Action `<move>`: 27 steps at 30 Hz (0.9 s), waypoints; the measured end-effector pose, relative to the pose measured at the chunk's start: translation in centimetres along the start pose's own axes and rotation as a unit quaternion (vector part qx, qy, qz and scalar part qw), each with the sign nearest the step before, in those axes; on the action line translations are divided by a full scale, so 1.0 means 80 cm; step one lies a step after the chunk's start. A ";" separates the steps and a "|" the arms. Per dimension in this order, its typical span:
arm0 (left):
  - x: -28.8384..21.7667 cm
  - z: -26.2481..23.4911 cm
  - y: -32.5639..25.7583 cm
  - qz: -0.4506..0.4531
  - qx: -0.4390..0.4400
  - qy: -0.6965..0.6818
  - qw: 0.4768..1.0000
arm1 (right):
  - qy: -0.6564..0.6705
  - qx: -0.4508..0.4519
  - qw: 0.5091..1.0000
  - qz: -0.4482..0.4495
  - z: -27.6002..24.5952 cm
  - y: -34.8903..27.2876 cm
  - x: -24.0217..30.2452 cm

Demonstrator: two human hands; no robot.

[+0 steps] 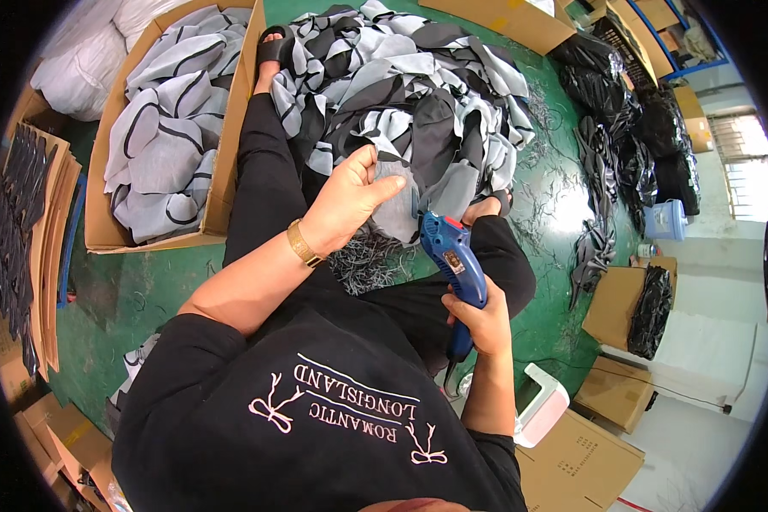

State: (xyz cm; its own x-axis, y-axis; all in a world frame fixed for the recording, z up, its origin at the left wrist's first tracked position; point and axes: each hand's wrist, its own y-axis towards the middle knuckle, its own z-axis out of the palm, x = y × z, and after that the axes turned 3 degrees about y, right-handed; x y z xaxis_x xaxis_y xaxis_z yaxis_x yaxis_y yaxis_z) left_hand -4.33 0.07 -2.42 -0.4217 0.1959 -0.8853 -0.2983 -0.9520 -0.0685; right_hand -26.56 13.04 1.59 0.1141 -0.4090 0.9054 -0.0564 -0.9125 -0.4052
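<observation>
My left hand [346, 198], a gold-coloured band at its wrist, pinches a piece of grey sheer fabric [394, 209] with a dark edge. My right hand [486, 317] is wrapped round the handle of a blue electric fabric cutter [450, 247], which has a red part near its head. The cutter's head is right beside the fabric; its blade is too small to make out. Beyond both hands, between my feet, lies a large heap of grey and black fabric pieces [375, 72]. Thin dark trimmings [367, 266] lie under the held piece.
A tall cardboard box [222, 158] full of grey, black-edged pieces stands to the left. Black plastic bags [589, 77] and a light-blue bucket [666, 220] are at the right. A white-and-pink appliance [544, 405] stands near my right elbow. Cut strips litter the green floor [555, 196].
</observation>
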 end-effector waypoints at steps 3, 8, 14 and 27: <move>-0.011 0.006 -0.007 -0.007 -0.009 0.064 0.998 | -0.009 0.000 1.000 0.000 -0.002 0.002 -0.002; -0.015 0.005 -0.012 0.000 0.012 0.074 0.997 | -0.007 0.000 1.000 0.000 -0.002 0.002 0.006; -0.001 -0.013 -0.007 0.006 0.053 0.125 0.991 | 0.022 0.036 0.999 0.024 -0.009 0.006 0.010; -0.015 -0.003 -0.010 0.036 0.057 0.145 0.987 | 0.093 0.063 0.992 0.052 -0.010 0.010 0.002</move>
State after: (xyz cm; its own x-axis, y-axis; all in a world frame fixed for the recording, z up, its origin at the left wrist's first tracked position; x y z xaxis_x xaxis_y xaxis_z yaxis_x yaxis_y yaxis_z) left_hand -3.40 0.56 -1.43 -0.1875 0.0374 -0.9815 -0.3783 -0.9250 0.0370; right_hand -27.37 12.25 1.49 -0.0724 -0.5032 0.8612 0.0674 -0.8639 -0.4991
